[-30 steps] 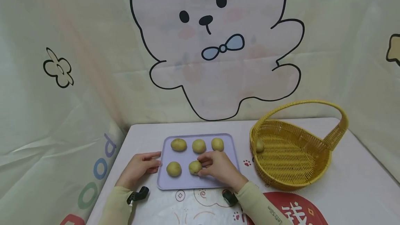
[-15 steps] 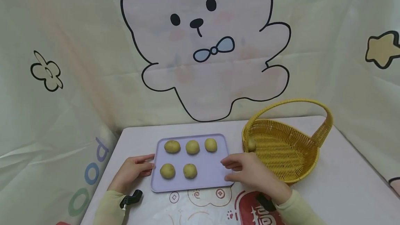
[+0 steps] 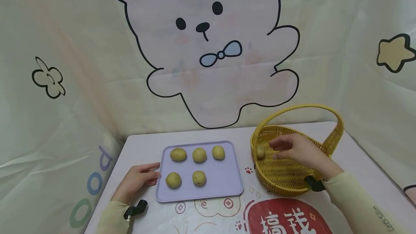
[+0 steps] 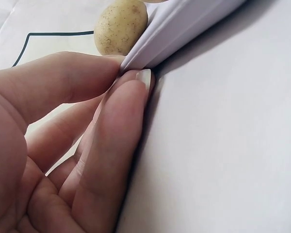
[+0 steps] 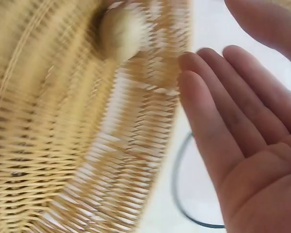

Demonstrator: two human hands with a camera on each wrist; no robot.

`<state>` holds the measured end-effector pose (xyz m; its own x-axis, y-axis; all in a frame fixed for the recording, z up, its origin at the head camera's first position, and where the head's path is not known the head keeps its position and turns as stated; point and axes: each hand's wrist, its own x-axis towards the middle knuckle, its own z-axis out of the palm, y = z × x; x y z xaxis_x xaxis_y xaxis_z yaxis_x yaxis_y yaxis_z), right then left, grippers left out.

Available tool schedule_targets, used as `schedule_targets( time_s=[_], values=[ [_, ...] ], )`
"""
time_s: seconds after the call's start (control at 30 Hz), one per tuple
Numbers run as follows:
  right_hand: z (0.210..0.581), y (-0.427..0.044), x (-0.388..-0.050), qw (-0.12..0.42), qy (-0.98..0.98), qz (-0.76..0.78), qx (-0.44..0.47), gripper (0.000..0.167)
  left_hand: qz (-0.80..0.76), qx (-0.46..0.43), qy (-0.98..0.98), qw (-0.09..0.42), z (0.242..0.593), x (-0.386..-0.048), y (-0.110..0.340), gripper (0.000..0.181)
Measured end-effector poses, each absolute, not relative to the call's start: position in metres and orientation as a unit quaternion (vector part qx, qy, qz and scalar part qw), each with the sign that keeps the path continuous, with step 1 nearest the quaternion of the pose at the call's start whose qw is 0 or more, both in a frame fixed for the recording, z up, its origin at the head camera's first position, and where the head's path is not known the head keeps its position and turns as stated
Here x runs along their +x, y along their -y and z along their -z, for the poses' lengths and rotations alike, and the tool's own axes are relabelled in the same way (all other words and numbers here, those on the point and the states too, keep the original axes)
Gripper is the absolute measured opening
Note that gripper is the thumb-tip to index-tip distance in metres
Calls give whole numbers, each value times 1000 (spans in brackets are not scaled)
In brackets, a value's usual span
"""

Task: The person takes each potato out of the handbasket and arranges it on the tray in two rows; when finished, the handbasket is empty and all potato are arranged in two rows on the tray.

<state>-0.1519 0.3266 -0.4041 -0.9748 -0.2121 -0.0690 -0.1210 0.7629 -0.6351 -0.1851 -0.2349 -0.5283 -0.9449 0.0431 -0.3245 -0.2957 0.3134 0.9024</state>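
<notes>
My left hand [image 3: 135,181] is at the left edge of a lilac tray [image 3: 224,187]. In the left wrist view its fingertips [image 4: 123,104] pinch the tray's rim. Several yellow-brown potatoes lie on the tray, among them a front-left potato [image 3: 173,180] and a front potato [image 3: 199,178] to its right. My right hand [image 3: 302,154] hovers over a yellow woven basket [image 3: 276,180], fingers spread and holding nothing; the right wrist view shows its bare palm. Inside the basket, a potato [image 3: 261,151] rests against the left wall, blurred in the right wrist view.
The basket's tall arched handle [image 3: 302,107] rises above the right hand. A white printed cloth covers the table [image 3: 146,143], with a red printed patch [image 3: 286,216] in front of the basket. A curtain with a cartoon bear [image 3: 208,82] hangs behind.
My right hand has left the front potato on the tray and moved right, over the basket, with nothing in it. My left hand stays at the tray. The head view has shifted slightly.
</notes>
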Motion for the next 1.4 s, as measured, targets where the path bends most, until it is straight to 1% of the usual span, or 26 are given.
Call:
schedule_targets(
  time_s=[0.27,0.5,0.63,0.77,1.4],
  values=[
    [433,-338,-194,95,-930,340,-98,43,-587,-66,-793,147,532,-185,235,58],
    [446,-337,-213,128,-912,374,-107,43,-587,-75,-793,144,531,-186,236,57],
    [452,-334,-218,147,-901,393,-113,46,-585,-78,-796,137,530,-186,236,56],
    [457,-332,-220,150,-902,387,-118,46,-583,-78,-798,133,528,-186,235,54],
    [459,-322,-221,134,-923,342,-117,48,-585,-91,-793,143,529,-185,234,56]
  ],
)
